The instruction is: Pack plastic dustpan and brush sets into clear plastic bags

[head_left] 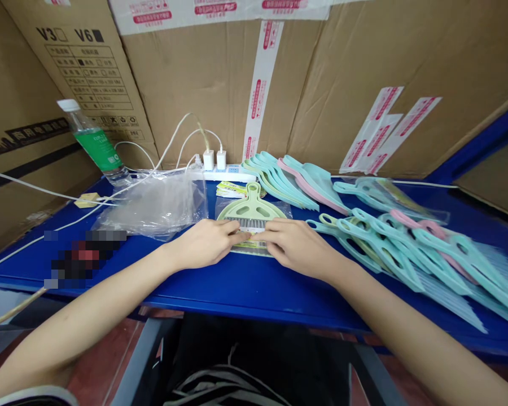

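A green dustpan (254, 207) with a grey-bristled brush lies in a clear plastic bag on the blue table (237, 287), its handle pointing away from me. My left hand (205, 242) rests at the left side of the bag's near part, fingers bent together. From the right, my right hand (296, 245) touches the same part, its fingers reaching across a yellow-green label. The fingertips of both hands nearly meet over the bristles. Whether the fingers pinch the bag or the label is too small to tell.
Several brushes (389, 248) are piled at the right, with stacked dustpans (279, 180) behind. Clear bags (156, 203), a water bottle (95, 144) and cables stand or lie at the left. A power strip (224, 173) runs along the cardboard (211, 84).
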A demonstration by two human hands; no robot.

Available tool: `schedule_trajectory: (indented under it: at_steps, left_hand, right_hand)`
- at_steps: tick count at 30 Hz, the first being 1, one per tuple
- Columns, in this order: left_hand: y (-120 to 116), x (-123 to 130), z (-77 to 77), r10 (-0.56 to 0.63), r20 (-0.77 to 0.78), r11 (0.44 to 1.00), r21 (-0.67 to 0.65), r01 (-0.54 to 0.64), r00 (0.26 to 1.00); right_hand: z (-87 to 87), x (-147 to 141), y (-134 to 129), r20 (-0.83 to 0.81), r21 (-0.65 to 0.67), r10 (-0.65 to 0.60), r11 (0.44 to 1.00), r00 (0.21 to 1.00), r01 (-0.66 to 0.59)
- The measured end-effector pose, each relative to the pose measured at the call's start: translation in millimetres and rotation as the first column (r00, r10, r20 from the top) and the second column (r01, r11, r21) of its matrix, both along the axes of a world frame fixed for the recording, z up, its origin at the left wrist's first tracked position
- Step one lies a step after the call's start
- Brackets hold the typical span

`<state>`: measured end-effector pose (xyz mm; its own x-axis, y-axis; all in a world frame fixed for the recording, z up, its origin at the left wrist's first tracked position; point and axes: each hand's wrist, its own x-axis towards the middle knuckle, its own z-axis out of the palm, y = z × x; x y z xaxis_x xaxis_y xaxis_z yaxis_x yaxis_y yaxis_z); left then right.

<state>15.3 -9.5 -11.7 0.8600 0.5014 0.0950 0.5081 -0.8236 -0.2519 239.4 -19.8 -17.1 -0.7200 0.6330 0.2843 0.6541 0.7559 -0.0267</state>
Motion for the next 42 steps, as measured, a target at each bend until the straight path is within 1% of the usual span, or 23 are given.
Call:
schedule_trajectory:
  at_steps: [4,11,22,29,33,42]
  left_hand:
    - [1.0,0.1,2.5,0.025,-0.036,1.000,-0.004,-0.025,0.999]
    - [3.7,-2.7,5.5,0.023,0.027,0.998,-0.051,-0.022,0.999]
    - [2.3,-1.6,3.3,0.028,-0.007,0.999,-0.037,-0.029,1.000]
    - [5.1,-4.0,5.7,0.012,0.027,0.998,-0.067,-0.010,1.000]
    - [6.2,-6.1,7.5,0.009,0.065,0.996,-0.085,-0.003,0.998]
    - [7.6,-8.2,8.9,0.001,0.090,0.993,-0.115,0.009,0.996]
  right_hand:
    - [0.2,-0.5,0.2,0.007,-0.007,-0.022,1.000,1.000,0.022]
    - [-1.8,1.7,1.1,-0.013,-0.030,-0.028,0.999,1.000,0.028]
    - [-1.1,0.5,-0.2,-0.033,-0.021,-0.015,1.000,0.999,0.014]
    - [-0.7,-0.2,0.7,-0.020,-0.039,-0.029,0.999,0.999,0.028]
    - [0.4,2.4,1.3,-0.038,-0.062,-0.033,0.998,0.999,0.031]
    - [3.6,8.7,2.4,-0.062,-0.143,-0.051,0.989,0.997,0.042]
